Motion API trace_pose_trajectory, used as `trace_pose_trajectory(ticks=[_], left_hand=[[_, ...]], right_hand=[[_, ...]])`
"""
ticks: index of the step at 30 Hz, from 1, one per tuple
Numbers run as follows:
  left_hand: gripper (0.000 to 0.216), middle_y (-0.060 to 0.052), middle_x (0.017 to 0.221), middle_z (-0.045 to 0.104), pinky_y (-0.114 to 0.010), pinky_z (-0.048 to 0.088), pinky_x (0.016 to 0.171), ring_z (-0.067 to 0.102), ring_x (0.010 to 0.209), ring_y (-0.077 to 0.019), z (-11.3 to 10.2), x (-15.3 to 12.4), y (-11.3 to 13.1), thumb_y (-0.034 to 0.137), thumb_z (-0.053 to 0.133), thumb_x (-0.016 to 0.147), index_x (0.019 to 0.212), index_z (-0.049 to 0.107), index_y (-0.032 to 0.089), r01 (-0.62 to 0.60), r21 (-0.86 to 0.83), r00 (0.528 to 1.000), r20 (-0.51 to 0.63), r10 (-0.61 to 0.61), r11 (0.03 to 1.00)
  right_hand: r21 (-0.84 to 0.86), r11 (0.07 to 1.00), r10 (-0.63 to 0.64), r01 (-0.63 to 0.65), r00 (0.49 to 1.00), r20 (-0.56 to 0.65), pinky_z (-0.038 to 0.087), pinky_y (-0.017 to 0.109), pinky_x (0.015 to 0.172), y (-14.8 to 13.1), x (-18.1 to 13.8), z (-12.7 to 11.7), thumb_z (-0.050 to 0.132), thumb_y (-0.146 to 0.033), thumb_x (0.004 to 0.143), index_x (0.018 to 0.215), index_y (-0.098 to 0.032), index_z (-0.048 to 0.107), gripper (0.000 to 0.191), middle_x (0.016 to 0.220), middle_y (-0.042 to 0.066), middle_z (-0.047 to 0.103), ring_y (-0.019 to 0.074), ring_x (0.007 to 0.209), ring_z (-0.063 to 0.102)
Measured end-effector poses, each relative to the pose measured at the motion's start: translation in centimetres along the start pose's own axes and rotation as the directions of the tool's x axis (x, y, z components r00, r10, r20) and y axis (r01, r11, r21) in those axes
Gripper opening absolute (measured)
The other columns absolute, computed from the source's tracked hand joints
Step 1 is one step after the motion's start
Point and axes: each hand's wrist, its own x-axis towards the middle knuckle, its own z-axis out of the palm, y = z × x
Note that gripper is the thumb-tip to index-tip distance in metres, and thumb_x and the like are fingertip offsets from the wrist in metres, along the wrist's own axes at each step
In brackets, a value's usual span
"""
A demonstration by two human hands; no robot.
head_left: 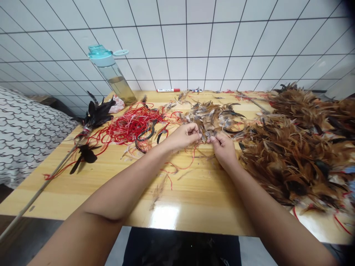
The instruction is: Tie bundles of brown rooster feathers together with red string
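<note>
My left hand [187,136] and my right hand [223,146] are close together over the middle of the table. Both pinch at small brown and grey feathers [206,135] between them; the fingertips partly hide what each one grips. Just behind the hands lies a loose pile of brown, grey and white feathers [212,112]. To the left of my left hand is a tangled heap of red string [133,123], with a few dark feathers on it. A strand of red string [191,162] trails on the wood below my hands.
At the left, a long stick [52,175] with black feathers [95,112] tied at its end crosses the table edge. A water bottle [118,79] stands behind the string. Large bunches of brown feathers [294,155] cover the right side. A red-capped marker [168,90] lies by the tiled wall.
</note>
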Motion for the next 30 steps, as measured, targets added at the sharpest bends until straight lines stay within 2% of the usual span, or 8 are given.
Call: trace_pose_trajectory(ticks=[5, 9, 14, 16, 18, 21, 24, 30], left_hand=[[0.016, 0.003, 0.061, 0.056, -0.018, 0.038, 0.055, 0.054, 0.056, -0.0079, 1.2, 0.1, -0.4, 0.025, 0.058, 0.077, 0.075, 0.045, 0.016, -0.011, -0.058, 0.998, -0.067, 0.007, 0.998], [0.013, 0.004, 0.062, 0.053, -0.019, 0.038, 0.054, 0.055, 0.058, -0.0084, 1.6, 0.2, -0.9, 0.023, 0.056, 0.077, 0.075, 0.045, 0.017, -0.091, 0.043, 0.991, -0.093, 0.094, 0.995], [0.012, 0.004, 0.063, 0.050, -0.019, 0.035, 0.054, 0.047, 0.057, -0.0067, 1.8, 0.0, -0.6, 0.022, 0.056, 0.077, 0.071, 0.047, 0.016, -0.170, 0.179, 0.970, -0.140, 0.196, 0.969], [0.012, 0.003, 0.065, 0.052, -0.020, 0.037, 0.056, 0.051, 0.059, -0.0074, 1.9, 0.0, -0.4, 0.022, 0.057, 0.077, 0.074, 0.048, 0.016, -0.158, 0.082, 0.977, -0.130, 0.168, 0.984], [0.015, 0.002, 0.068, 0.057, -0.021, 0.040, 0.057, 0.055, 0.061, -0.0087, 2.0, 0.0, -0.4, 0.024, 0.060, 0.076, 0.079, 0.048, 0.015, -0.091, -0.096, 0.993, -0.087, 0.082, 0.991], [0.024, 0.000, 0.069, 0.060, -0.020, 0.038, 0.055, 0.055, 0.060, -0.0087, 2.3, -0.1, -0.6, 0.028, 0.068, 0.071, 0.080, 0.051, 0.013, 0.013, -0.303, 0.999, -0.034, -0.024, 0.953], [0.028, -0.001, 0.067, 0.061, -0.020, 0.036, 0.056, 0.052, 0.059, -0.0069, 2.6, -0.2, -0.9, 0.031, 0.074, 0.066, 0.077, 0.057, 0.011, 0.028, -0.394, 0.999, -0.029, -0.043, 0.919], [0.029, -0.001, 0.064, 0.063, -0.021, 0.035, 0.057, 0.053, 0.060, -0.0075, 2.7, -0.1, -1.3, 0.035, 0.077, 0.064, 0.073, 0.064, 0.011, 0.057, -0.485, 0.998, 0.007, -0.062, 0.873]], right_hand=[[0.057, 0.998, 0.033, -0.035, 0.999, 0.041, 0.037, 0.029, 0.063, 0.3, 0.0, 0.4, 0.051, -0.027, 0.078, 0.053, -0.020, 0.052, 0.026, 0.057, 0.000, 0.047, 0.0149, 0.061, 0.045], [0.085, 0.994, 0.057, -0.063, 0.996, 0.070, 0.035, 0.028, 0.059, 0.6, 0.1, 0.6, 0.055, -0.027, 0.075, 0.049, -0.020, 0.046, 0.028, 0.055, -0.002, 0.042, 0.0134, 0.058, 0.042], [0.116, 0.992, 0.043, -0.055, 0.994, 0.104, 0.037, 0.028, 0.063, 0.8, 0.1, 0.6, 0.056, -0.028, 0.076, 0.056, -0.020, 0.054, 0.021, 0.060, -0.001, 0.049, 0.0149, 0.063, 0.047], [0.129, 0.991, 0.032, -0.047, 0.993, 0.114, 0.040, 0.030, 0.067, 0.8, 0.1, 0.7, 0.054, -0.026, 0.076, 0.059, -0.020, 0.056, 0.018, 0.064, 0.001, 0.053, 0.0161, 0.068, 0.050], [0.146, 0.989, 0.017, -0.035, 0.993, 0.121, 0.041, 0.031, 0.071, 0.8, 0.0, 0.8, 0.052, -0.025, 0.077, 0.062, -0.020, 0.056, 0.016, 0.068, 0.001, 0.055, 0.0168, 0.071, 0.051], [0.174, 0.984, 0.017, -0.036, 0.994, 0.112, 0.042, 0.031, 0.073, 0.8, 0.0, 0.9, 0.049, -0.026, 0.077, 0.062, -0.020, 0.054, 0.017, 0.068, 0.001, 0.054, 0.0167, 0.073, 0.051], [0.243, 0.967, 0.047, -0.077, 0.991, 0.126, 0.042, 0.031, 0.073, 0.7, -0.1, 0.9, 0.049, -0.031, 0.078, 0.062, -0.020, 0.051, 0.019, 0.068, 0.000, 0.054, 0.0161, 0.072, 0.051], [0.417, 0.882, 0.102, -0.218, 0.954, 0.283, 0.044, 0.031, 0.071, 0.1, -0.2, 0.7, 0.054, -0.044, 0.077, 0.065, -0.020, 0.050, 0.027, 0.069, 0.000, 0.058, 0.0150, 0.070, 0.053]])
